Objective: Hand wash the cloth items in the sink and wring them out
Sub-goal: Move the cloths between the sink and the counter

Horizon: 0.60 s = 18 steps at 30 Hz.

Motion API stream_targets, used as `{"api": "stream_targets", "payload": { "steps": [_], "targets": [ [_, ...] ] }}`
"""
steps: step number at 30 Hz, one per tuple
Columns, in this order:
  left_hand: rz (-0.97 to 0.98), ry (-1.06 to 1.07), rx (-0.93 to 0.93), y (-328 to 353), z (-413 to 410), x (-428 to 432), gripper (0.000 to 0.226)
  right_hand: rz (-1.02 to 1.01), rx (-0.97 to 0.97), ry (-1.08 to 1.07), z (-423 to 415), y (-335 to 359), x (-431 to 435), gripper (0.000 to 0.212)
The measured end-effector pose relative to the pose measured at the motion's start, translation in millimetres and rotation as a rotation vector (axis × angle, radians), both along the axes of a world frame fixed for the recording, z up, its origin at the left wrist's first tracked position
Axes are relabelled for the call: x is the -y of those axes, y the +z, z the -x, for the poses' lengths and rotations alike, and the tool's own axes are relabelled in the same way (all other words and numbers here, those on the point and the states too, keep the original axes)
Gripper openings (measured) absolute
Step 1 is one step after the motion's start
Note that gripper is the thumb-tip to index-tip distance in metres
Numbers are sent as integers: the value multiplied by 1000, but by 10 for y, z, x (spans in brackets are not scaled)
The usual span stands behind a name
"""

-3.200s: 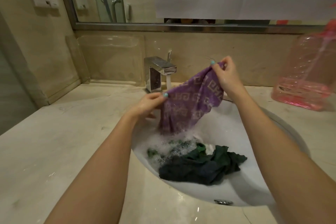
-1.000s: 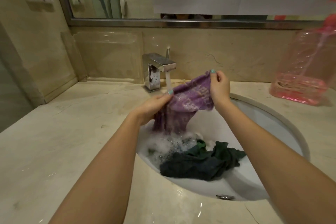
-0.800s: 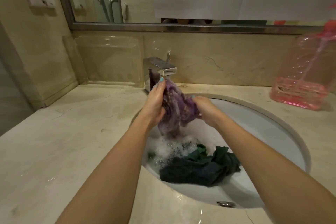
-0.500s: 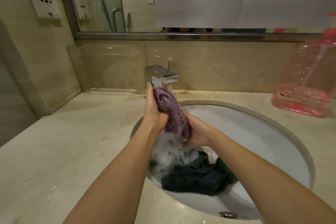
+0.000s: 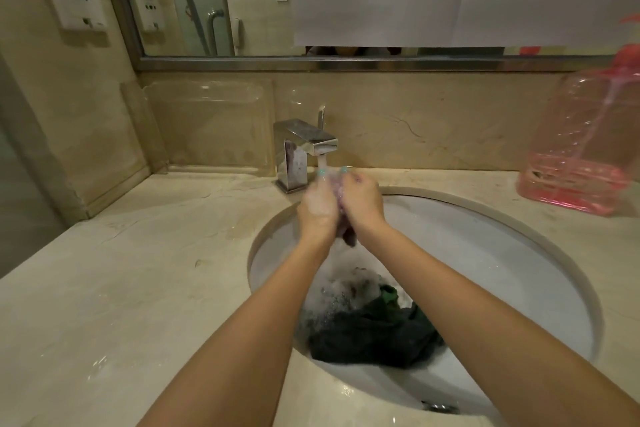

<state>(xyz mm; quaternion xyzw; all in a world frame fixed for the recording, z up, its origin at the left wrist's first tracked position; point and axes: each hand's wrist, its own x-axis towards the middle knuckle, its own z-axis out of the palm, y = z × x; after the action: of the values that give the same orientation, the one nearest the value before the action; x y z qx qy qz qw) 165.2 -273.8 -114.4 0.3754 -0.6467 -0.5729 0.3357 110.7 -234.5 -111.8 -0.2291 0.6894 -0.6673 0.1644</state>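
The left hand (image 5: pixel 317 210) and right hand (image 5: pixel 363 204) clasp the bunched purple cloth (image 5: pixel 337 189) with curled fingers under the running tap (image 5: pixel 304 146). It looks mid-rinse, not yet wrung. The dark green cloth (image 5: pixel 374 336) lies sudsy in the sink (image 5: pixel 502 253), apparently awaiting its turn.

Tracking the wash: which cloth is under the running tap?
The purple cloth, between the left hand and right hand; the dark green cloth lies in the basin.

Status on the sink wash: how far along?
Done: no cloth lies wrung out on the beige stone counter. In hand: left hand and right hand squeeze the purple cloth under the running chrome faucet. Left: the dark green cloth lies among suds in the white round sink, with no hand on it.
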Motion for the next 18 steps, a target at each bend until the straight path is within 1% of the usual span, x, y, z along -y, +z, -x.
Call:
{"api": "stream_targets", "payload": {
  "steps": [2, 3, 4, 6, 8, 10, 13, 14, 15, 16, 18],
  "targets": [
    [45, 12, -5, 12, 18, -122, 35, 24, 172, -52, 96, -42, 64, 20],
    [91, 26, -4, 19, 16, -182, 33, 41, 196, -59, 135, -61, 63, 21],
    [131, 38, -5, 37, 10, -232, 34, 60, 166, -68, 127, -46, 32, 24],
    [165, 37, -27, 107, -22, -262, 38, 95, 42, -90, 55, -7, -13, 32],
    [90, 72, -63, 155, -60, -200, 40, 136, -26, -18, -77, 0, -56, 33],
    [35, 95, -33, 109, -88, -35, 38, 101, -140, 77, -214, -20, -110, 38],
    [-128, 15, -24, -24, -119, 196, 31, 50, -292, 159, -368, -63, -138, 41],
    [-124, -15, -12, -30, -149, 199, 31, 28, -311, 147, -380, -60, -119, 41],
    [-98, -14, -5, -29, -167, 191, 32, 5, -308, 129, -361, -49, -91, 40],
    [-99, -11, -27, -10, -183, 161, 34, -25, -262, 99, -311, -30, -58, 39],
    [-130, -72, -84, 93, -196, 23, 38, -75, -90, 20, -128, 11, -25, 37]
  ]
}}
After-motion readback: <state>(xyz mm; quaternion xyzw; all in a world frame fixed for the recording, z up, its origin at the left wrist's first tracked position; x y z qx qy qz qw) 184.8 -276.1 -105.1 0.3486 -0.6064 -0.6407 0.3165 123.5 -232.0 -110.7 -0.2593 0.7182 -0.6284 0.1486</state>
